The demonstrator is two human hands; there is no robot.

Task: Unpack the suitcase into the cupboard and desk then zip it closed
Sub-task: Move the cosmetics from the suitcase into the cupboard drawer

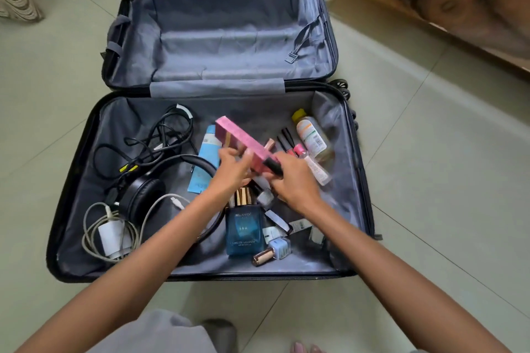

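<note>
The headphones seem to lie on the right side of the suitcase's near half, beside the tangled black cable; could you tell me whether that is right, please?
Not quite. The head view shows the headphones on the left side of the near half of the suitcase, not the right. They do lie beside the tangled black cable.

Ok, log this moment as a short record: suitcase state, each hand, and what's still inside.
suitcase: unzipped, lying open flat on the floor
pink box: lifted and tilted above the near half
left hand: grips the pink box near its middle
right hand: grips the box's near end, with a small dark item at its fingers
still in near half: headphones, black cables, white charger, blue perfume bottle, yellow-capped bottle, blue tube
stage: unpacking under way
</note>
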